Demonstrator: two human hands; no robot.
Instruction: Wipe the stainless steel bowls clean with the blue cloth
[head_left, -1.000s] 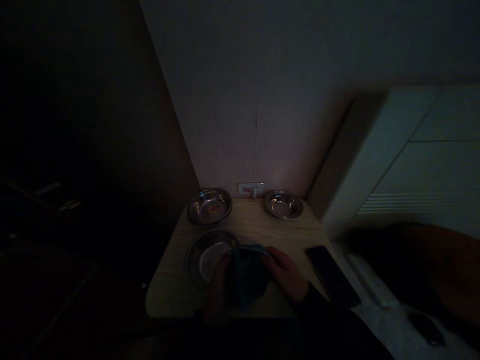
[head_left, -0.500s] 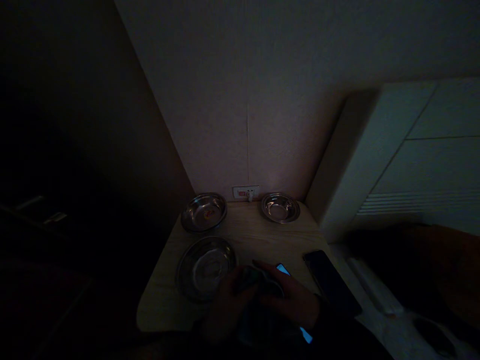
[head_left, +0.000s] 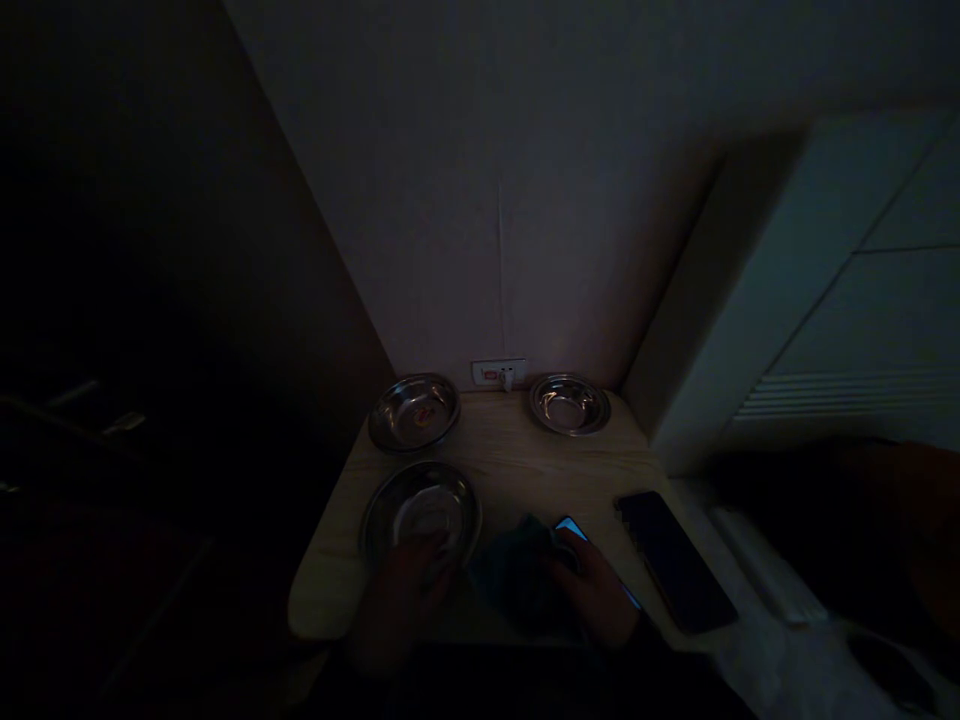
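Observation:
The room is very dim. My right hand is closed on a dark teal cloth, which hangs loosely to the left of its fingers. A phone with a lit screen lies partly covered beneath that hand. My left hand is over the near side of a shallow steel bowl, fingers and thumb apart, somewhat blurred. Whether it touches the bowl I cannot tell. Behind stand another steel bowl with a small coloured mark inside and a smaller steel bowl at the right.
All this rests on a pale wooden tabletop with rounded corners. A large dark phone or tablet lies at its right edge. A wall socket with a plug is just behind. A padded headboard and bedding are at the right.
My left hand has let go of the cloth and moved left over the near steel bowl. The cloth stays in my right hand and hangs more spread out.

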